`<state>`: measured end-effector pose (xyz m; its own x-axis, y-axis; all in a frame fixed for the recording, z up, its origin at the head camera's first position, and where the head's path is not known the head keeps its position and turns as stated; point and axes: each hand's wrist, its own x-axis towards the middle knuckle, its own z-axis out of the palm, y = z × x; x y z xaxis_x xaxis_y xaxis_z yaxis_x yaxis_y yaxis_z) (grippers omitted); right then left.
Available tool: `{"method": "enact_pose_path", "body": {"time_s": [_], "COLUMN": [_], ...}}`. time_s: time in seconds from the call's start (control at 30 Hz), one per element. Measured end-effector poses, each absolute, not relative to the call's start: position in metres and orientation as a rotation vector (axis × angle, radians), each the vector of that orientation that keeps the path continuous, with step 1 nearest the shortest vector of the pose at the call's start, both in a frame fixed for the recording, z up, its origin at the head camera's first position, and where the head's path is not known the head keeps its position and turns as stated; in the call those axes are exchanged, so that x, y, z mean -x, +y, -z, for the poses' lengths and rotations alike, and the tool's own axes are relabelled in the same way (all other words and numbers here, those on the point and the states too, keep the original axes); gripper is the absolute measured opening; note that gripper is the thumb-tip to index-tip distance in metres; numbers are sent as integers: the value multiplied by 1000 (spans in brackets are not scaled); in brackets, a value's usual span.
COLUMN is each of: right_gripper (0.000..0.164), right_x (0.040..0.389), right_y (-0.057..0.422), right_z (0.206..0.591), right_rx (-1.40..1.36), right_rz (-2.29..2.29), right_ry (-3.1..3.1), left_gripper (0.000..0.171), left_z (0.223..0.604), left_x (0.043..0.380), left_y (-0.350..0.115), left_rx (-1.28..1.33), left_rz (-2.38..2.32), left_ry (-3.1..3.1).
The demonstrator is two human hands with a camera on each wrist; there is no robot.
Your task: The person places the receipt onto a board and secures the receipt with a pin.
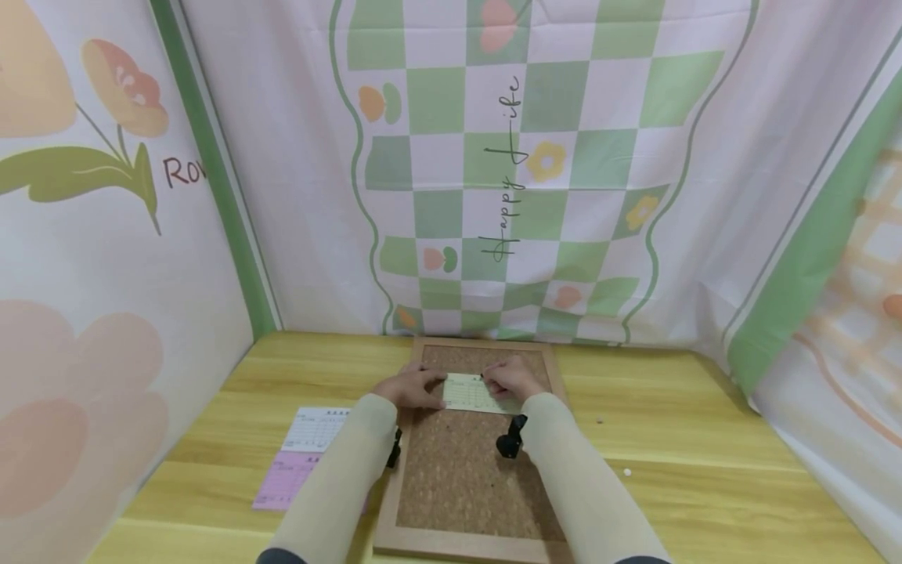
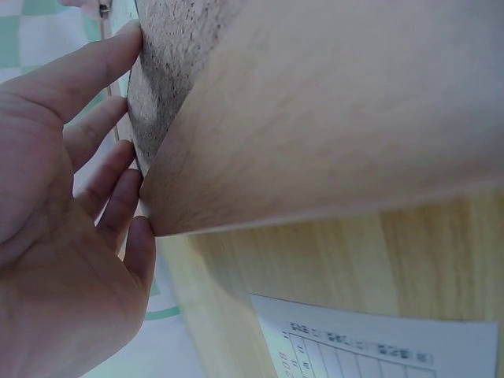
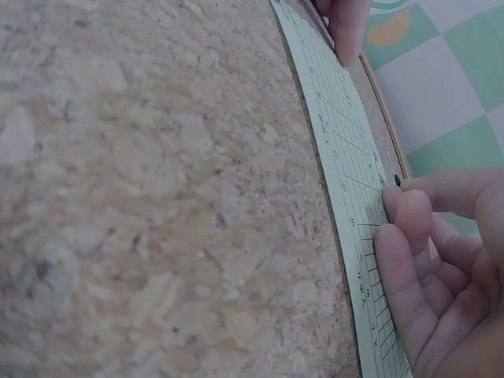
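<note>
A pale green printed form slip (image 1: 468,393) lies across the upper part of a wood-framed corkboard (image 1: 458,478). My left hand (image 1: 412,388) rests at the slip's left end, fingers extended; in the left wrist view the fingertips (image 2: 132,38) line the board's edge. At the slip's upper edge, right of its middle, my right hand (image 1: 516,377) has its fingers curled. In the right wrist view, a small dark-headed push pin (image 3: 398,180) shows between its fingertips, and the other fingers of this hand (image 3: 457,268) bear on the slip. The pin's point is hidden.
Left of the board, a white form slip (image 1: 313,429) and a pink one (image 1: 285,478) lie on the wooden table (image 1: 197,462), partly behind the left sleeve. A small white bit (image 1: 627,472) lies to the right. Printed curtains (image 1: 493,196) stand behind and at both sides.
</note>
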<state>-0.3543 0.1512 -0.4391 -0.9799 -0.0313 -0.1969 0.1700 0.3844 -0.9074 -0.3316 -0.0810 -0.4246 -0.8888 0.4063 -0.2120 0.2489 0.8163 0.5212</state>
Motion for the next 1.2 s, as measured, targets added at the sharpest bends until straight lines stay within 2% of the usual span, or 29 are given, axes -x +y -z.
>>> {"method": "enact_pose_path", "body": {"time_s": [0.27,0.47,0.7,1.2], "right_gripper": [26,15,24,20], "right_x": [352,349,350,355], "right_y": [150,151,152,148], "right_z": [438,436,437,439], "right_rx": [-124,-116,-124,-179], "right_rz": [1663,1615,1579,1576], "right_ry": [2458,2477,2482,2486], "left_gripper": [62,62,62,62], "left_z": [422,423,421,422], "left_x": [330,330,327,329], "left_y": [-82,-82,-81,-83], "left_rx": [-499,-505,-518,-516], "left_rz": [-713,-707,-705,-700], "left_ry": [2680,2678,2676,2679]}}
